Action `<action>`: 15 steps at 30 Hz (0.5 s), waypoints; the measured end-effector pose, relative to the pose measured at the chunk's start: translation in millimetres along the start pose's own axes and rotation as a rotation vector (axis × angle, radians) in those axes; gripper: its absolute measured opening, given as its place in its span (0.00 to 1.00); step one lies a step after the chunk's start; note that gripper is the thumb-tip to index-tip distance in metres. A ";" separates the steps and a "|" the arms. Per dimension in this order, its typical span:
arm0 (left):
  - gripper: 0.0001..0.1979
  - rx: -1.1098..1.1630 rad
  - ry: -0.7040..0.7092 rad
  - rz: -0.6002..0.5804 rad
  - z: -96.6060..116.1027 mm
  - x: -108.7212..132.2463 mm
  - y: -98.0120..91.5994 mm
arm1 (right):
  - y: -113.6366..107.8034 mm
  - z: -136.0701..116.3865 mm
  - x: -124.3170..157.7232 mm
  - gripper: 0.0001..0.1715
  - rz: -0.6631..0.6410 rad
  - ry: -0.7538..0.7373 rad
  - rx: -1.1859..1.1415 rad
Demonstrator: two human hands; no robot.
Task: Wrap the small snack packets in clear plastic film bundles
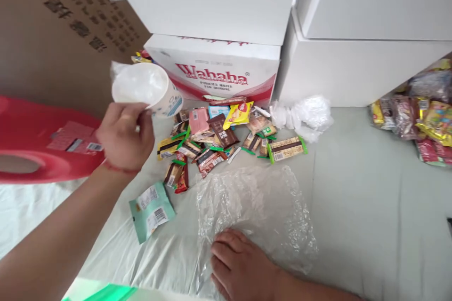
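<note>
My left hand [123, 137] is closed on the rim of a white paper cup [146, 88], held tilted above the table at the left; the cup looks lined with clear plastic. My right hand [237, 263] lies flat with fingers spread on a clear plastic bag [254, 207] near the front edge. Between the hands and the boxes lies a heap of small snack packets [219, 138]. A mint-green packet [151, 209] rests apart, below my left hand.
A white Wahaha carton [215, 73] stands behind the heap, with white boxes [353, 66] above and to its right. A red plastic item [31, 141] sits at the left before a brown carton [52, 23]. Crumpled clear plastic [305, 115] and a bag of snacks [420, 113] lie to the right.
</note>
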State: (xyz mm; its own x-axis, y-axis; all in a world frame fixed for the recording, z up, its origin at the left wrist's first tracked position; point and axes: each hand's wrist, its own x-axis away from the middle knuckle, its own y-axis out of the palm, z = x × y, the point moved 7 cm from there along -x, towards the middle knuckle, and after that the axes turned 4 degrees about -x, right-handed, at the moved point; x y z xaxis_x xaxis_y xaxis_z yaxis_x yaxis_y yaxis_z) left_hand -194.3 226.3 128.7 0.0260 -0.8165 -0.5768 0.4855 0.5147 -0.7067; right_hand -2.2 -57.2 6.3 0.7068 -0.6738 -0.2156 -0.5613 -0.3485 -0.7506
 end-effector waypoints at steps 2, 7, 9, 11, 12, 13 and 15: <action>0.10 0.026 0.106 0.049 41.7 21.5 -27.0 | 0.4 1.5 -1.3 0.14 0.001 0.001 0.010; 0.08 0.676 0.089 -0.108 148.4 27.3 -0.6 | -6.0 0.0 -1.6 0.13 0.006 -0.025 0.040; 0.02 1.111 -0.085 -0.193 184.6 15.3 42.3 | -10.1 -1.1 -1.2 0.13 0.024 -0.032 0.048; 0.06 1.420 -0.389 -0.331 212.8 8.5 99.4 | -12.6 -1.9 -1.0 0.12 0.044 -0.035 0.051; 0.08 1.497 -0.540 -0.399 224.1 8.6 127.0 | -12.9 -2.1 -0.9 0.11 0.051 -0.036 0.052; 0.11 1.546 -0.683 -0.455 232.5 10.8 151.6 | -12.6 -1.9 -1.0 0.11 0.057 -0.035 0.053; 0.14 1.582 -0.932 -0.548 241.8 19.4 189.3 | -10.8 -1.2 -1.2 0.11 0.057 -0.032 0.057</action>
State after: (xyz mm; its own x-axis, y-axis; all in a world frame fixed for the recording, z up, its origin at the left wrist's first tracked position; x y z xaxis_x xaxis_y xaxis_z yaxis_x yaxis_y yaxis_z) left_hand 109.4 244.6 82.8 -0.2530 -0.9207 0.2970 0.8238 -0.0440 0.5652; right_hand 2.5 -53.4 15.4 0.6885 -0.6697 -0.2784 -0.5760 -0.2717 -0.7710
